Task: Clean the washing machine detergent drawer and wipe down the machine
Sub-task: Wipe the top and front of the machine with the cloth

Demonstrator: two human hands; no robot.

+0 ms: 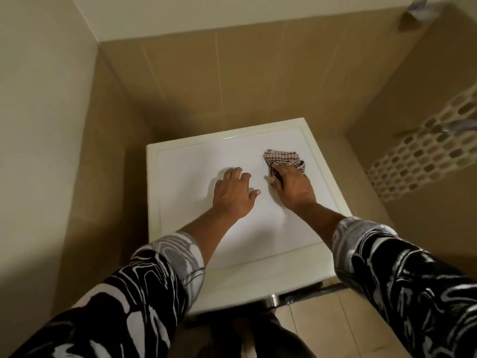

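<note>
I look down on the white top of the washing machine (185,177), which stands in a tiled corner. My right hand (294,188) presses a brown-and-white checked cloth (284,158) onto the right part of the top, fingers closed over the cloth's near edge. Resting flat on the middle of the top is my left hand (235,193), fingers spread and empty. The detergent drawer is out of sight below the front edge.
Beige tiled walls close in at the left and back. A white perforated basket (423,151) stands at the right, beside the machine. A metal knob (271,301) shows under the front edge. Tiled floor lies at the lower right.
</note>
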